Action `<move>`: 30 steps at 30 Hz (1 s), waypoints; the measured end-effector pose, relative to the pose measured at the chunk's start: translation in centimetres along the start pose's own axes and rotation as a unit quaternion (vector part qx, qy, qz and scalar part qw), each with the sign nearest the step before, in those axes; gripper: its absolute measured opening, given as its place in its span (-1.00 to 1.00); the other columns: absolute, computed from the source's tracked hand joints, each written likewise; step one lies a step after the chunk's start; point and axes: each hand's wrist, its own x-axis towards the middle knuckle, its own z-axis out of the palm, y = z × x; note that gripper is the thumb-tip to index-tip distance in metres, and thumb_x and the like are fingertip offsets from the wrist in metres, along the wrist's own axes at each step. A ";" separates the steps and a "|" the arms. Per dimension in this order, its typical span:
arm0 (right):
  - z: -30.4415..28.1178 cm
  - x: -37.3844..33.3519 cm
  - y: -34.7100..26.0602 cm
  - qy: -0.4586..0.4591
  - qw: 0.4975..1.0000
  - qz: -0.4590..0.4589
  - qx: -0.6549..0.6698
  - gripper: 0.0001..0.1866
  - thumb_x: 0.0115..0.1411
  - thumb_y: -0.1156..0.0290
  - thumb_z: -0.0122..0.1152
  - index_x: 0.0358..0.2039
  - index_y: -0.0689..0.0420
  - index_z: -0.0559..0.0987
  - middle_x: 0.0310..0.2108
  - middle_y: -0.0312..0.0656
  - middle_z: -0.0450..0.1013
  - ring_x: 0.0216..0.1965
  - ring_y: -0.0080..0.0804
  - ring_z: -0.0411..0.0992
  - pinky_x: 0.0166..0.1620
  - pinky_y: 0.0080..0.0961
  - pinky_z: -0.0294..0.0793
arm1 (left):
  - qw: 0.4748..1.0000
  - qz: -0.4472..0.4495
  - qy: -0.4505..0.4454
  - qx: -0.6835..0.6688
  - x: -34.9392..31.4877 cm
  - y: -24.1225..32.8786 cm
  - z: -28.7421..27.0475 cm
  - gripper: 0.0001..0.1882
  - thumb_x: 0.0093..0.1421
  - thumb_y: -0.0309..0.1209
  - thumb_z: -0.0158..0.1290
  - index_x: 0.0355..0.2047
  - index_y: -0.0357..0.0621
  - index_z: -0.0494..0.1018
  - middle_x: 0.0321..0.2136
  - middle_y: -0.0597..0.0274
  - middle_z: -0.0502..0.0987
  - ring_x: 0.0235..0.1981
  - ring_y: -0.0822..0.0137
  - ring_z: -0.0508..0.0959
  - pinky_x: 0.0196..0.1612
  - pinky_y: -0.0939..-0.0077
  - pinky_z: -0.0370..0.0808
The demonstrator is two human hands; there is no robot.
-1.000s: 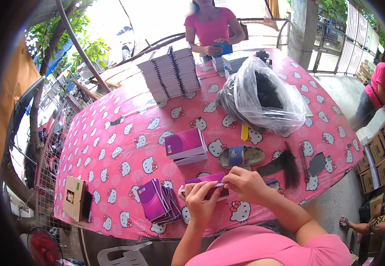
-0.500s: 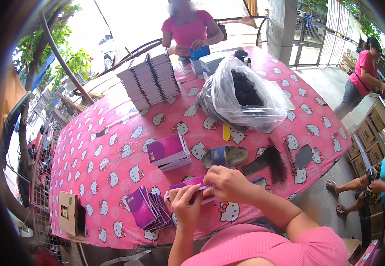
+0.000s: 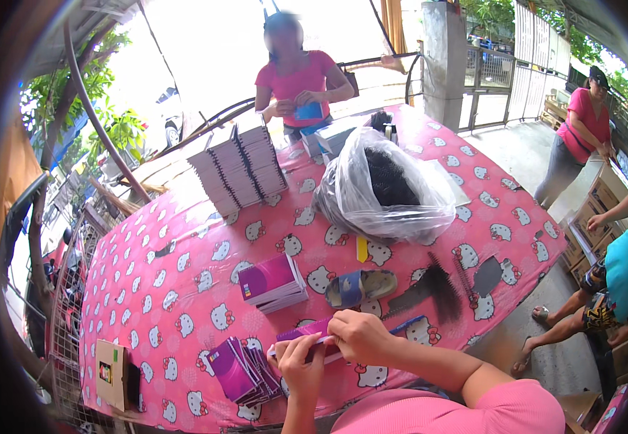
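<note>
A purple-covered notebook point(image 3: 301, 332) lies in front of me near the table's close edge, partly hidden by my hands. My left hand point(image 3: 301, 360) is closed on its near side, fingers bent over the edge and thumb against it. At its right end my right hand point(image 3: 357, 335) is closed in a pinch; any small piece between those fingertips is hidden. Left of my hands sits a fanned pile of purple notebooks point(image 3: 236, 372). Beyond them is a neater purple stack point(image 3: 274, 282). Black binding coils point(image 3: 440, 289) lie to the right, past a blue pen-like stick point(image 3: 406, 325).
A blue-strapped slipper point(image 3: 361, 288) and a yellow strip point(image 3: 362, 249) lie mid-table. Farther back stand a plastic bag of black coils point(image 3: 393, 181) and tall coil-bound stacks point(image 3: 238, 170). A cardboard box point(image 3: 111, 372) sits far left. One person works across the table; two others are at right.
My view has shifted slightly, so the table sits lower. Both hands stay on the notebook, the right one slightly nearer the left. The person in turquoise at right has come farther into view.
</note>
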 end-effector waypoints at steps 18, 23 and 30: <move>-2.6 -1.2 15.9 -0.111 0.960 0.216 -0.142 -0.41 -0.02 0.31 0.33 0.03 0.24 0.41 -0.19 0.02 0.48 -0.18 0.01 0.52 -0.08 -0.16 0.54 | 1.000 0.000 0.000 0.001 0.6 -0.1 0.3 -0.62 -0.25 -0.43 0.43 -0.36 -0.11 0.57 -0.46 0.31 0.59 -0.32 0.29 0.52 -0.17 0.37 0.39; -4.0 1.0 11.9 -0.152 0.930 0.065 0.329 -0.52 -0.01 0.50 0.30 -0.02 0.22 0.47 -0.25 -0.22 0.54 -0.18 -0.38 0.52 -0.19 -0.45 0.56 | 1.000 -0.004 -0.002 -0.014 0.9 -0.2 0.9 -0.50 -0.29 -0.39 0.46 -0.28 -0.10 0.53 -0.48 0.30 0.57 -0.37 0.29 0.53 -0.18 0.36 0.39; -4.2 4.2 9.2 -0.253 0.939 0.144 0.182 -0.45 -0.19 0.60 0.24 -0.06 0.12 0.56 -0.28 -0.26 0.59 -0.28 -0.47 0.50 -0.24 -0.37 0.49 | 0.996 -0.065 -0.037 -0.039 1.2 -0.4 0.6 -0.48 -0.27 -0.41 0.45 -0.25 -0.15 0.52 -0.40 0.19 0.55 -0.31 0.27 0.57 -0.19 0.39 0.48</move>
